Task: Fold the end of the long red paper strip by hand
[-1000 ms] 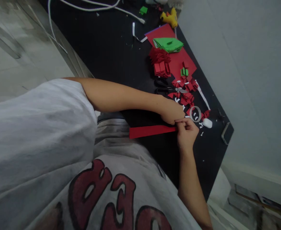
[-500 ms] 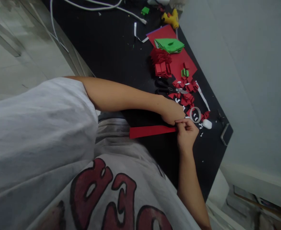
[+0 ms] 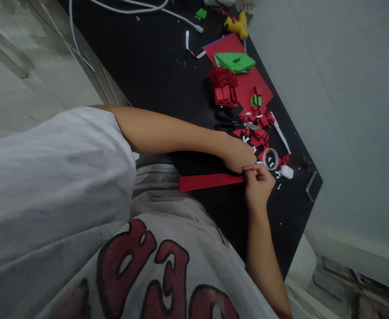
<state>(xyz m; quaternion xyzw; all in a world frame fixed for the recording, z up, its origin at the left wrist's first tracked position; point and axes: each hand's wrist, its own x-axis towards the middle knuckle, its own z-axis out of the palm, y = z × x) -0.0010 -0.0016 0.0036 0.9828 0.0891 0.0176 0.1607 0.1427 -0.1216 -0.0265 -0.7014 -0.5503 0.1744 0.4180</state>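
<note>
A long red paper strip [image 3: 207, 182] reaches over the near edge of the black table. At its far end, my right hand [image 3: 259, 179] pinches it between thumb and fingers. My left hand [image 3: 240, 155] is closed against the same end, touching the right fingertips; its own fingertips are mostly hidden behind the back of the hand. Just beyond both hands lies a roll of tape [image 3: 270, 159], among small folded red paper pieces [image 3: 259, 137] and white paper scraps. Black-handled scissors [image 3: 229, 126] rest to the left of my left hand.
Red accordion-folded paper [image 3: 222, 82], folded green paper [image 3: 234, 63] and a red sheet [image 3: 252, 84] lie farther left. Beyond them is a yellow glue gun [image 3: 237, 25]. A white case [image 3: 286, 172] and a phone [image 3: 313, 186] are near the wall. White cables [image 3: 148, 9] cross the table's far-left part.
</note>
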